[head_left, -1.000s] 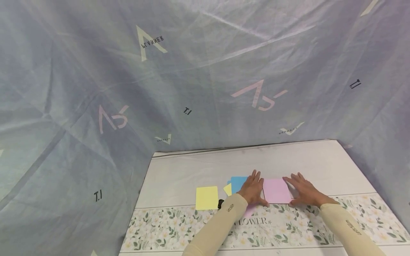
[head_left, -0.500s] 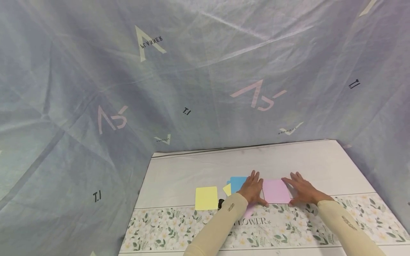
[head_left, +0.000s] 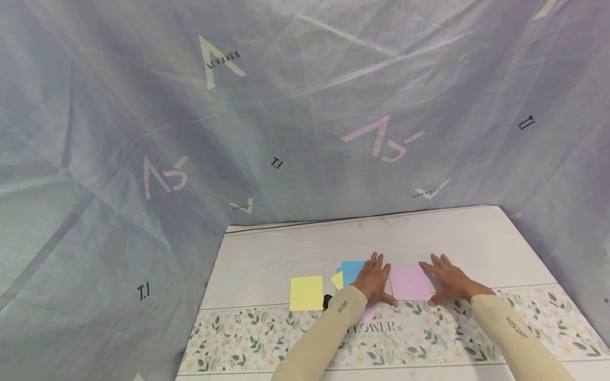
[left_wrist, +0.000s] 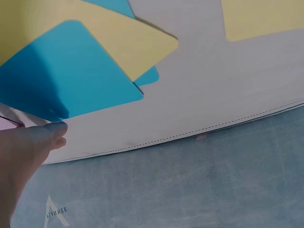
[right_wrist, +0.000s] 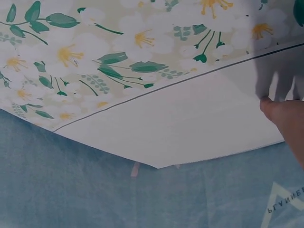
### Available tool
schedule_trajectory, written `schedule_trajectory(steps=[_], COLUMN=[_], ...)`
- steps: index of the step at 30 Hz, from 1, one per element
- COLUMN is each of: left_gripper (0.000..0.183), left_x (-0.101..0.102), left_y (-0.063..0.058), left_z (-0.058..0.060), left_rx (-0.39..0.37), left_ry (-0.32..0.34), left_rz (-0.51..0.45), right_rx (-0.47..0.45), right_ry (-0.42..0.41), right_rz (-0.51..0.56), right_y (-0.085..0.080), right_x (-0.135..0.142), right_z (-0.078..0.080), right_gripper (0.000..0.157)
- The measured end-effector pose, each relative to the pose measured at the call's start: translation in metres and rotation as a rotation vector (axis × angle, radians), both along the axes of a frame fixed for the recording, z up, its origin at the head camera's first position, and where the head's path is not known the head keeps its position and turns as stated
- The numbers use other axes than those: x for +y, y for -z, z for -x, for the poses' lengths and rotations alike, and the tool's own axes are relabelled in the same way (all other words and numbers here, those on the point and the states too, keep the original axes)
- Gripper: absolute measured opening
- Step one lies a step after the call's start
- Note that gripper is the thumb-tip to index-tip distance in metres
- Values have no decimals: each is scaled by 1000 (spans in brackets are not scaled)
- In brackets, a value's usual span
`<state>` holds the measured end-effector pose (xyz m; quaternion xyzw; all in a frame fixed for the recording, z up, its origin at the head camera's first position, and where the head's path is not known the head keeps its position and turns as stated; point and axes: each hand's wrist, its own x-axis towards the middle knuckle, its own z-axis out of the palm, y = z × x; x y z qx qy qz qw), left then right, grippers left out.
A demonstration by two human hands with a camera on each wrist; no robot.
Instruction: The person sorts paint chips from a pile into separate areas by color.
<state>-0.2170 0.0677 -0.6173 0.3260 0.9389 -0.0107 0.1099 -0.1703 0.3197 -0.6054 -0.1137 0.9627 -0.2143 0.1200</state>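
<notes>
A pink square sheet [head_left: 410,283] lies flat on the table between both hands. My left hand [head_left: 374,279] is at its left edge, thumb and fingers spread; my right hand [head_left: 450,280] is at its right edge, fingers likewise extended. A blue square sheet [head_left: 352,272] lies partly beneath the left hand. In the left wrist view that blue sheet [left_wrist: 71,76] overlaps a yellow sheet [left_wrist: 142,45], with more blue showing below. Part of another pink sheet [head_left: 369,313] shows by the left wrist. The right wrist view catches only an edge of the right hand [right_wrist: 289,123].
A separate yellow square [head_left: 306,293] lies to the left, with a small black object [head_left: 327,301] beside it. The white table cover [head_left: 286,251] has a floral band [head_left: 257,338] along its front. Blue-grey printed fabric [head_left: 305,106] hangs behind and at both sides.
</notes>
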Motion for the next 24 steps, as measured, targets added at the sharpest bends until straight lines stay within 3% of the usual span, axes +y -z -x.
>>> schedule_trajectory(steps=[6, 13, 21, 24], left_gripper=[119, 120, 119, 118], left_x=[-4, -14, -30, -40], left_y=[1, 0, -6, -8], left_z=[1, 6, 14, 18], left_rx=[-13, 7, -47, -75], left_ry=[-5, -1, -48, -75], left_rz=[1, -17, -68, -107], right_rx=[19, 20, 34, 63], right_ry=[-4, 18, 66, 59], right_rz=[13, 45, 40, 14], right_y=[2, -11, -4, -10], right_x=[6, 25, 56, 62], right_z=[-3, -12, -23, -22], right_gripper=[112, 110, 112, 111])
